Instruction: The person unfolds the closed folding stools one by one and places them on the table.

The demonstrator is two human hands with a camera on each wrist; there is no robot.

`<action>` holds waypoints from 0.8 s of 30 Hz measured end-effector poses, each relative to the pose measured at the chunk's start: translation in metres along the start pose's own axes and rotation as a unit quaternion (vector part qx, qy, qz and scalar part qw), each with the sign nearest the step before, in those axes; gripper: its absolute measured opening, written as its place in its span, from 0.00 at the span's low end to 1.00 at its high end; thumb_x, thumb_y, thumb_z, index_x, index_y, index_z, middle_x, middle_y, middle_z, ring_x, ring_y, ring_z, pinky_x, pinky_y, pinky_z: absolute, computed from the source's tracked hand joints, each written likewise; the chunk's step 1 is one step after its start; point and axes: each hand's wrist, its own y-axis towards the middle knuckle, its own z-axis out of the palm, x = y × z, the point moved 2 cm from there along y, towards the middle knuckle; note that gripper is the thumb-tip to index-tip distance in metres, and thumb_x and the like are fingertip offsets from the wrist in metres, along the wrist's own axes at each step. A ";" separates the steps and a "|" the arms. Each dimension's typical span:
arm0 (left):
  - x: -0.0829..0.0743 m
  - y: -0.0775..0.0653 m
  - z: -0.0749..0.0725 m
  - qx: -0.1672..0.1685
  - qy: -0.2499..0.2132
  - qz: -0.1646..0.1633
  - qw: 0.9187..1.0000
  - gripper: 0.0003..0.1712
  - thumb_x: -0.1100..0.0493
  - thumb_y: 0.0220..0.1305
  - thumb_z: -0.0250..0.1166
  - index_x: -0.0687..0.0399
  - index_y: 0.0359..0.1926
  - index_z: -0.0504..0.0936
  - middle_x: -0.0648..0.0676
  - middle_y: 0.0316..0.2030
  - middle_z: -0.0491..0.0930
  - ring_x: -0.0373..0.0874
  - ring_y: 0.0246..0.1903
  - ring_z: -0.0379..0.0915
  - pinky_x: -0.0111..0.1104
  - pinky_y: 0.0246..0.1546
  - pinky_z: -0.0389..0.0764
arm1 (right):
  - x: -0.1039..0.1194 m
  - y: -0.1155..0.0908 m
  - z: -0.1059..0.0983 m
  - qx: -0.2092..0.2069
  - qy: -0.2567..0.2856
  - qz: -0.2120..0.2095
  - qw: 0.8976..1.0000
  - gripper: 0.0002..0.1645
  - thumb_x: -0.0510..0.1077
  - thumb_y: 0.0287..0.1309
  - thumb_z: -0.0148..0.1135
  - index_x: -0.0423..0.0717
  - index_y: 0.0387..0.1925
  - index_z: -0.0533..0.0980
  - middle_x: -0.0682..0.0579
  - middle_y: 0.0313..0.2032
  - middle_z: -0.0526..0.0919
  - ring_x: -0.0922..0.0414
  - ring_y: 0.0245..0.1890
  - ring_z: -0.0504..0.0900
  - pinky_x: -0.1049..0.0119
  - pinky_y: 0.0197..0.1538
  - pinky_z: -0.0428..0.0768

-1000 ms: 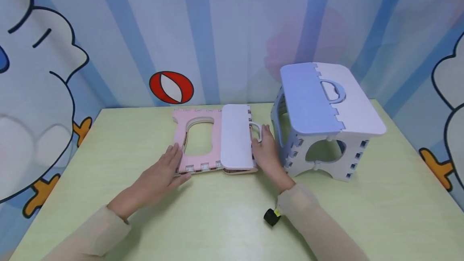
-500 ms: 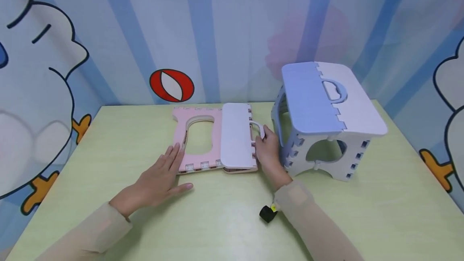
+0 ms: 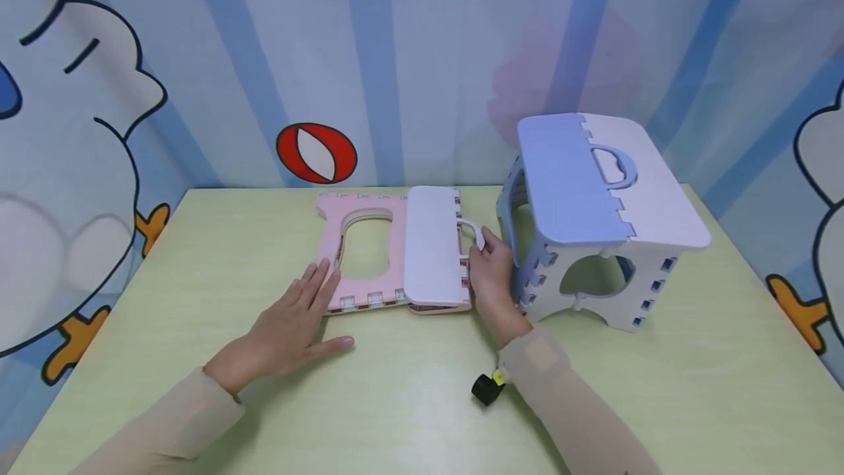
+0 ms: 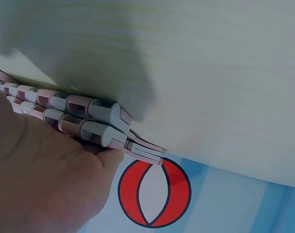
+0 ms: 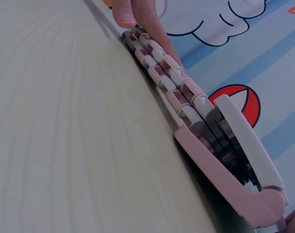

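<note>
A pink-and-white folding stool (image 3: 398, 240) lies folded flat on the table, its white seat half (image 3: 431, 248) on top at the right. My left hand (image 3: 283, 332) rests with straight fingers on the pink leg panel's near left corner, thumb apart over the table. At the seat's right edge, my right hand (image 3: 494, 281) pinches the white carry handle (image 3: 472, 226), which sticks out past the hinge. In the left wrist view, the folded panels' hinge knuckles (image 4: 79, 104) run beside the hand. The right wrist view shows a gap between the white seat half (image 5: 249, 141) and the pink one (image 5: 230, 179).
A blue-and-white folding stool (image 3: 570, 189) stands unfolded just right of my right hand. A small black block (image 3: 488, 389) with a yellow tag hangs by the right cuff. Behind the table (image 3: 409, 402) is a striped cartoon backdrop (image 3: 435, 72).
The handle has swung out slightly to the right along with my right hand's fingers. My left hand has stayed on the pink panel. The view has shifted a little.
</note>
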 end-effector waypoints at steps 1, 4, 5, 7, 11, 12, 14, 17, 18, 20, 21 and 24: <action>0.000 0.000 0.000 -0.001 0.001 0.001 1.000 0.59 0.30 0.67 0.57 0.69 0.77 0.45 0.69 0.76 0.38 0.64 0.75 0.35 0.55 0.71 0.49 | 0.000 0.000 0.000 -0.001 0.010 0.004 1.000 0.30 0.29 0.70 0.48 0.33 0.71 0.61 0.35 0.71 0.61 0.46 0.69 0.65 0.60 0.63 0.73; 0.000 0.001 0.000 -0.006 -0.001 0.004 1.000 0.59 0.30 0.66 0.58 0.69 0.77 0.46 0.69 0.76 0.39 0.64 0.75 0.35 0.55 0.71 0.50 | 0.001 0.000 0.001 -0.008 0.041 0.012 0.999 0.30 0.28 0.69 0.49 0.32 0.71 0.62 0.35 0.71 0.61 0.46 0.71 0.62 0.60 0.67 0.68; 0.000 0.001 0.000 -0.006 -0.003 0.004 1.000 0.60 0.30 0.66 0.58 0.69 0.77 0.46 0.69 0.76 0.39 0.64 0.75 0.35 0.55 0.71 0.50 | 0.001 0.000 0.001 -0.011 0.050 0.013 0.999 0.29 0.28 0.69 0.49 0.32 0.71 0.62 0.34 0.70 0.62 0.46 0.71 0.62 0.61 0.67 0.68; 0.000 0.001 0.000 -0.006 -0.009 0.004 1.000 0.60 0.29 0.65 0.58 0.68 0.77 0.45 0.69 0.77 0.38 0.64 0.75 0.35 0.55 0.71 0.49 | 0.002 0.000 0.002 -0.014 0.063 0.013 0.998 0.29 0.28 0.69 0.49 0.31 0.70 0.62 0.34 0.70 0.62 0.46 0.71 0.63 0.62 0.67 0.68; 0.001 0.001 0.001 -0.001 -0.020 0.002 1.000 0.61 0.29 0.65 0.58 0.67 0.77 0.44 0.68 0.77 0.36 0.63 0.75 0.33 0.55 0.72 0.48 | 0.003 0.000 0.002 -0.020 0.084 0.011 0.996 0.28 0.29 0.69 0.51 0.30 0.69 0.63 0.33 0.70 0.62 0.46 0.70 0.63 0.62 0.66 0.69; 0.002 0.001 0.001 0.000 -0.022 0.001 1.000 0.61 0.28 0.65 0.57 0.67 0.78 0.44 0.68 0.77 0.35 0.63 0.75 0.33 0.55 0.72 0.48 | 0.003 0.000 0.002 -0.021 0.088 0.012 0.996 0.28 0.30 0.70 0.52 0.30 0.69 0.63 0.33 0.70 0.62 0.47 0.70 0.63 0.62 0.66 0.69; 0.003 0.001 0.001 0.000 -0.026 0.002 1.000 0.61 0.28 0.65 0.57 0.67 0.78 0.43 0.68 0.77 0.35 0.63 0.75 0.33 0.55 0.72 0.48 | 0.006 -0.001 0.002 -0.023 0.095 0.013 0.995 0.28 0.31 0.70 0.53 0.31 0.69 0.64 0.35 0.70 0.62 0.48 0.71 0.63 0.63 0.66 0.69; 0.004 0.001 0.001 0.002 -0.031 0.000 1.000 0.61 0.28 0.65 0.56 0.66 0.78 0.42 0.67 0.77 0.35 0.63 0.76 0.32 0.55 0.72 0.48 | 0.011 -0.002 0.003 -0.023 0.111 0.012 0.993 0.28 0.31 0.70 0.53 0.32 0.69 0.64 0.36 0.70 0.63 0.49 0.71 0.63 0.65 0.66 0.69; 0.005 0.001 0.001 0.001 -0.033 -0.001 0.999 0.61 0.28 0.65 0.56 0.66 0.78 0.42 0.66 0.77 0.35 0.62 0.76 0.32 0.55 0.72 0.48 | 0.013 -0.003 0.004 -0.022 0.117 0.012 0.993 0.28 0.31 0.70 0.53 0.31 0.69 0.64 0.36 0.70 0.63 0.49 0.70 0.64 0.66 0.65 0.69; 0.006 0.001 0.000 0.002 -0.038 -0.002 0.999 0.61 0.28 0.66 0.55 0.66 0.78 0.41 0.66 0.77 0.34 0.62 0.76 0.32 0.54 0.72 0.48 | 0.017 -0.004 0.005 -0.020 0.127 0.010 0.992 0.28 0.30 0.70 0.53 0.31 0.69 0.63 0.35 0.70 0.64 0.49 0.70 0.65 0.68 0.65 0.70; 0.007 0.000 0.000 0.001 -0.042 -0.002 0.999 0.60 0.28 0.66 0.55 0.66 0.78 0.41 0.66 0.77 0.34 0.62 0.76 0.32 0.54 0.72 0.48 | 0.019 -0.005 0.005 -0.018 0.136 0.008 0.991 0.28 0.29 0.70 0.52 0.30 0.69 0.63 0.34 0.69 0.64 0.49 0.70 0.65 0.68 0.64 0.70; 0.009 0.000 0.001 -0.002 -0.052 -0.005 0.999 0.60 0.28 0.67 0.54 0.67 0.78 0.40 0.65 0.78 0.34 0.61 0.76 0.32 0.54 0.72 0.48 | 0.025 -0.009 0.006 -0.016 0.149 0.006 0.989 0.29 0.29 0.69 0.52 0.30 0.69 0.62 0.34 0.69 0.65 0.50 0.69 0.67 0.71 0.63 0.71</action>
